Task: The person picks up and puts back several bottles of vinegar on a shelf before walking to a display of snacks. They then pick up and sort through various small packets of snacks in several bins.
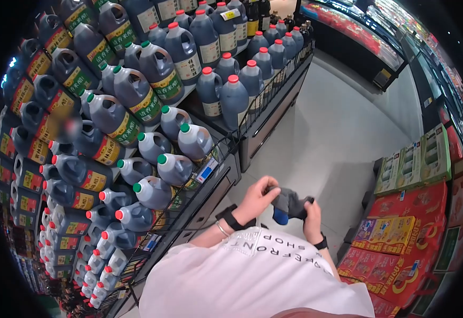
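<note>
Glossy plastic jugs (157, 71) on black metal wire shelving (226, 146); soft matt grey cloth (289, 202); smooth floor (327, 138).

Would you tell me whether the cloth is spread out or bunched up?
Bunched up: the dark cloth sits crumpled between the left hand and right hand, with no flat, spread part showing.

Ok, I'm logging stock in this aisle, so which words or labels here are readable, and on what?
"SHOP": white shirt; the word beside it reads roughly "OFERFRON".
"清香米醋": label on a green-capped jug.
Red-capped jugs, price tag, red boxes: too small or blurred.
Dark item held by left hand and right hand: nothing legible.
</note>
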Demonstrator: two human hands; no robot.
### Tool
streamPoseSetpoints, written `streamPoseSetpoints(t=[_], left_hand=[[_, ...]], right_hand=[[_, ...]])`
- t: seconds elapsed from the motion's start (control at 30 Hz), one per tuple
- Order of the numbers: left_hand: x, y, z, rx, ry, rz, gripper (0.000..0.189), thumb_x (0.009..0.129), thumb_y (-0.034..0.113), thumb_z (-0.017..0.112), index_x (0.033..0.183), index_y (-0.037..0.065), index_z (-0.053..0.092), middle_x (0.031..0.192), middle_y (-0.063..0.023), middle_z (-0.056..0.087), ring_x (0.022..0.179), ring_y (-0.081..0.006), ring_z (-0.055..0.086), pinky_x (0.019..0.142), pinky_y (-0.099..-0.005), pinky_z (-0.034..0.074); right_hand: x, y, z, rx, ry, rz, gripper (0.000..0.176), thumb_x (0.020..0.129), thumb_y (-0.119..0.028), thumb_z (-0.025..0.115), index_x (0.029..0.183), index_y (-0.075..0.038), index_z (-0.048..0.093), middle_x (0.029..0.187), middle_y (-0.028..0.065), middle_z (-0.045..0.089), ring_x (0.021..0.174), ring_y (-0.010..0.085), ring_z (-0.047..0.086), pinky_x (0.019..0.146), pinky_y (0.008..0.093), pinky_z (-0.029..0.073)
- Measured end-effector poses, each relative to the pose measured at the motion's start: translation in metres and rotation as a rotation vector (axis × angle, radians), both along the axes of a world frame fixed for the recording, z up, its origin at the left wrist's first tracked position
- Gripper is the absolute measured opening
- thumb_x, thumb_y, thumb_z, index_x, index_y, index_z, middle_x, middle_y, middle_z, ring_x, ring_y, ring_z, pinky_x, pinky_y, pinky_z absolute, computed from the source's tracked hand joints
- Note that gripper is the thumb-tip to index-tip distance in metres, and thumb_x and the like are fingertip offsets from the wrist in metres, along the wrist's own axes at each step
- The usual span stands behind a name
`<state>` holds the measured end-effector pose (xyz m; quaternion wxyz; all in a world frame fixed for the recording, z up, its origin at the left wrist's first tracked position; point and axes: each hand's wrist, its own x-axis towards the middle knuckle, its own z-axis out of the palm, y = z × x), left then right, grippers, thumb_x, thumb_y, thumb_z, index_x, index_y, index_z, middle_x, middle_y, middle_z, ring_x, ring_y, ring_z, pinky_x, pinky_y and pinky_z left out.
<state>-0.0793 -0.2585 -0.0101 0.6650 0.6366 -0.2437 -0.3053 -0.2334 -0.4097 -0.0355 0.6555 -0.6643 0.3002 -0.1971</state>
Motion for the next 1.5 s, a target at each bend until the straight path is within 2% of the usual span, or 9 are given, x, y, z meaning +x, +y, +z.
streamPoseSetpoints(t=[0.2,0.33,0.47,0.67,0.83,0.93,1.1,1.33,1.5], left_hand=[[0.102,-0.005,0.032,-0.08,-0.205,0.328,0.031,0.087,0.008,0.067,0.115,0.003,0.054,0.096,-0.005,0.062,0.087,-0.0122,0.06,0.077,-0.0258,0.05],[0.185,-0.004,0.056,0.028,-0.38,0.563,0.042,0.082,0.009,0.07,0.12,0.005,0.052,0.101,-0.0065,0.059,0.091,-0.0154,0.059,0.08,-0.0295,0.05],[0.282,-0.004,0.054,0.298,-0.643,0.785,0.064,0.076,0.024,0.078,0.129,0.004,0.048,0.112,-0.0128,0.057,0.1,-0.0216,0.057,0.083,-0.0323,0.049],[0.377,-0.023,0.028,0.699,-0.833,0.891,0.078,0.07,0.03,0.079,0.134,0.002,0.045,0.122,-0.0224,0.056,0.114,-0.0353,0.055,0.098,-0.0407,0.045],[0.397,-0.025,0.003,0.807,-0.833,0.917,0.043,0.078,0.022,0.072,0.117,0.01,0.057,0.111,-0.0152,0.062,0.104,-0.0339,0.06,0.088,-0.0406,0.048],[0.387,-0.039,0.02,0.932,-0.859,0.941,0.038,0.077,0.023,0.074,0.108,0.008,0.057,0.104,-0.0145,0.063,0.099,-0.0349,0.06,0.083,-0.0418,0.049],[0.389,-0.054,0.016,1.039,-0.959,1.054,0.04,0.074,0.026,0.077,0.099,0.004,0.056,0.095,-0.0136,0.062,0.091,-0.0357,0.06,0.077,-0.0444,0.049],[0.375,-0.091,0.061,1.056,-1.192,0.967,0.068,0.074,0.032,0.077,0.127,0.0,0.05,0.112,-0.0182,0.058,0.106,-0.0355,0.056,0.089,-0.0423,0.046],[0.413,-0.122,0.06,0.893,-0.816,0.699,0.069,0.072,0.034,0.078,0.126,0.002,0.052,0.111,-0.0182,0.058,0.105,-0.0363,0.057,0.087,-0.0426,0.048]], right_hand=[[0.042,-0.077,-0.041,0.212,-0.103,-0.22,0.02,0.095,-0.02,0.052,0.085,-0.003,0.053,0.08,0.0007,0.053,0.077,0.0112,0.047,0.071,0.0272,0.04],[0.015,-0.125,-0.094,-0.336,0.288,-0.228,0.025,0.089,-0.019,0.06,0.081,0.002,0.05,0.07,0.0138,0.053,0.066,0.0196,0.048,0.064,0.0354,0.043],[-0.036,-0.166,-0.161,-0.375,0.652,-0.112,0.026,0.084,-0.023,0.063,0.087,0.003,0.061,0.08,0.026,0.063,0.077,0.041,0.062,0.069,0.0452,0.047],[-0.121,-0.271,-0.31,-0.324,0.945,0.011,0.031,0.078,-0.025,0.066,0.088,0.004,0.067,0.086,0.0269,0.066,0.085,0.042,0.065,0.074,0.045,0.05],[-0.06,-0.333,-0.203,-0.282,0.926,-0.134,0.029,0.075,-0.022,0.065,0.087,0.004,0.067,0.083,0.0238,0.068,0.081,0.0368,0.067,0.072,0.0431,0.051],[-0.035,-0.376,-0.201,-0.298,0.842,-0.142,0.034,0.073,-0.027,0.064,0.083,0.005,0.066,0.082,0.0281,0.065,0.079,0.0421,0.064,0.072,0.0448,0.05],[0.015,-0.424,-0.243,-0.321,0.765,-0.172,0.028,0.081,-0.02,0.065,0.091,0.006,0.066,0.083,0.0192,0.069,0.076,0.0296,0.067,0.069,0.0388,0.05],[0.088,-0.441,-0.249,-0.337,0.91,0.131,0.037,0.078,-0.028,0.066,0.098,0.003,0.067,0.095,0.0251,0.067,0.093,0.0403,0.064,0.082,0.0437,0.05],[0.171,-0.457,-0.182,-0.48,0.948,0.342,0.036,0.078,-0.03,0.064,0.093,0.002,0.067,0.087,0.0254,0.067,0.086,0.0395,0.066,0.074,0.0428,0.051]])
